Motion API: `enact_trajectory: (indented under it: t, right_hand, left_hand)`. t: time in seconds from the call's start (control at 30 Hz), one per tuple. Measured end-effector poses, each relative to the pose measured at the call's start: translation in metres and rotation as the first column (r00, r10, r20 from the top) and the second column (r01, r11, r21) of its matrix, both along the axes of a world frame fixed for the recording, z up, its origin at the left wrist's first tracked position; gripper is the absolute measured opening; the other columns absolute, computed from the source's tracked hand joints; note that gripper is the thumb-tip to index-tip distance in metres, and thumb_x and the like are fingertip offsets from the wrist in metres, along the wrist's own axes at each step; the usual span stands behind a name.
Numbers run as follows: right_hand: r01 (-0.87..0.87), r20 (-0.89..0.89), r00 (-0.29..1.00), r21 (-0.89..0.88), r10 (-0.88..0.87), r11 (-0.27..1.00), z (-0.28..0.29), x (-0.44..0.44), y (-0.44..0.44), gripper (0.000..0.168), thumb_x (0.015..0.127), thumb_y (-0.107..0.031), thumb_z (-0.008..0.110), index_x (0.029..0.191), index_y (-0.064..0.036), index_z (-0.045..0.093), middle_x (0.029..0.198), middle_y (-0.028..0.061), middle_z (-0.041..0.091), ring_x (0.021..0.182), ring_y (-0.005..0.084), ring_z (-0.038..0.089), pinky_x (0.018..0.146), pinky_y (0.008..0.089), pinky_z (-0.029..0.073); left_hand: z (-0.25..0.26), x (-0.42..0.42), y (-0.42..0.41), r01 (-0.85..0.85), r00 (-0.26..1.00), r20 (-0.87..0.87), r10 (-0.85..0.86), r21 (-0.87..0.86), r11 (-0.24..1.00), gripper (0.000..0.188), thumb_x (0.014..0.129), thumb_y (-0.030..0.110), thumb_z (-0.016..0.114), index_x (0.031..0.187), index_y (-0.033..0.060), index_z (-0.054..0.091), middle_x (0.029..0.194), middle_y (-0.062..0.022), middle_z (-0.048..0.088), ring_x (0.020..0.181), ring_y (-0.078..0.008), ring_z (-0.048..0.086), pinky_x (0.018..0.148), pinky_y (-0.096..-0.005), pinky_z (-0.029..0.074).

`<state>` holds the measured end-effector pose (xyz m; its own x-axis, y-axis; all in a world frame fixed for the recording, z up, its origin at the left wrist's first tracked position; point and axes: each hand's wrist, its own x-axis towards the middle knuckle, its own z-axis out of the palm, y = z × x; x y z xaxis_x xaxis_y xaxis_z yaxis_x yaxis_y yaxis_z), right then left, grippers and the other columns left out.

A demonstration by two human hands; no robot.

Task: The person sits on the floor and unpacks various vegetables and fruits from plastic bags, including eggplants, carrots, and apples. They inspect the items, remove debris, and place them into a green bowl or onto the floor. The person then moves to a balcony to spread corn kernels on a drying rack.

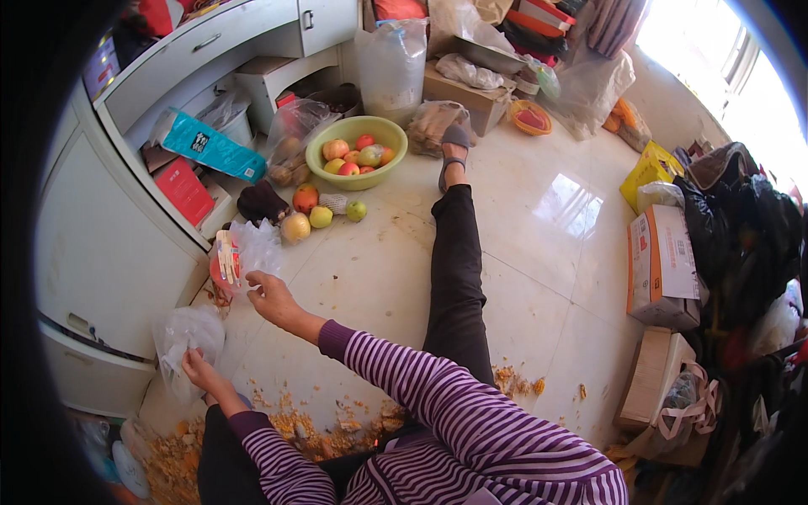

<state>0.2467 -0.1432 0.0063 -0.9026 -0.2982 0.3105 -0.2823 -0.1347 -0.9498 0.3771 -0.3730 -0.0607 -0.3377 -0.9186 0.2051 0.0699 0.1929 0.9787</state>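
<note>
My left hand (205,374) pinches the edge of a crumpled clear plastic bag (189,334) near the white cabinet at the left. My right hand (278,304) reaches across the floor with its fingers apart and nothing seen between them. Just beyond those fingertips is a red item (221,268) in clear plastic wrapping, with pale strips on top; what it is cannot be made out. Another thin clear plastic bag (260,247) lies against it. Past these rest an eggplant (262,202), a yellow-green fruit (320,216) and a pale round fruit (295,228).
A green basin (356,182) of apples and other fruit stands ahead, beside my outstretched leg (457,271). Corn kernels and cob bits (303,424) litter the floor around me. A white cabinet (113,202) borders the left; cardboard boxes (663,265) and bags line the right.
</note>
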Motion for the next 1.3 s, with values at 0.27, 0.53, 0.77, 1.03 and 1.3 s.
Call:
enact_trajectory:
  t: [0.27,0.53,0.77,1.03,1.3]
  right_hand:
    - [0.062,0.288,0.958,-0.204,-0.001,0.977,-0.048,-0.021,-0.006,0.038,0.094,-0.025,0.051,0.123,-0.001,0.049,0.105,0.0167,0.060,0.091,0.0243,0.060,0.078,0.0362,0.049]
    - [-0.196,0.005,0.973,-0.507,0.230,0.839,0.045,0.037,0.058,0.027,0.090,-0.025,0.054,0.108,-0.004,0.054,0.083,0.0061,0.050,0.079,0.0143,0.051,0.067,0.0300,0.045]
    - [0.565,0.119,0.811,-0.412,-0.572,0.715,0.041,0.061,0.303,0.019,0.091,-0.010,0.053,0.107,-0.002,0.057,0.090,0.0057,0.059,0.080,0.0124,0.055,0.072,0.0280,0.047]
    - [0.760,-0.353,0.177,0.642,-0.918,-0.100,-0.210,0.307,0.618,0.031,0.083,-0.011,0.058,0.113,-0.002,0.063,0.114,0.0186,0.062,0.102,0.0338,0.059,0.095,0.0416,0.044]
    - [0.474,-0.343,0.330,0.866,-0.879,-0.160,-0.243,0.407,0.625,0.037,0.086,-0.022,0.057,0.119,-0.007,0.058,0.122,0.0183,0.057,0.114,0.0354,0.051,0.100,0.0470,0.038]
  left_hand:
    - [0.054,-0.061,0.184,0.400,0.909,0.048,-0.413,-0.371,0.838,0.039,0.100,0.026,0.041,0.128,-0.0013,0.044,0.121,-0.0102,0.050,0.115,-0.0228,0.046,0.103,-0.0341,0.034]
    - [-0.022,-0.039,0.115,0.624,0.758,0.237,-0.607,0.006,0.781,0.061,0.099,0.045,0.031,0.143,0.0028,0.030,0.140,-0.0079,0.043,0.134,-0.0201,0.033,0.109,-0.0331,0.023]
    - [0.067,-0.020,0.144,0.539,0.802,0.339,-0.492,-0.055,0.840,0.055,0.096,0.041,0.038,0.134,0.0026,0.046,0.135,-0.0103,0.052,0.129,-0.0229,0.043,0.107,-0.0412,0.027]
    - [0.101,-0.023,0.125,0.499,0.865,0.112,-0.489,-0.082,0.863,0.044,0.093,0.027,0.049,0.126,-0.0034,0.050,0.127,-0.0148,0.056,0.121,-0.0235,0.051,0.102,-0.0372,0.035]
    - [0.084,-0.049,0.160,0.646,0.757,0.188,-0.626,-0.073,0.760,0.037,0.095,0.023,0.049,0.121,-0.0026,0.053,0.121,-0.0124,0.057,0.117,-0.0221,0.052,0.100,-0.0361,0.038]
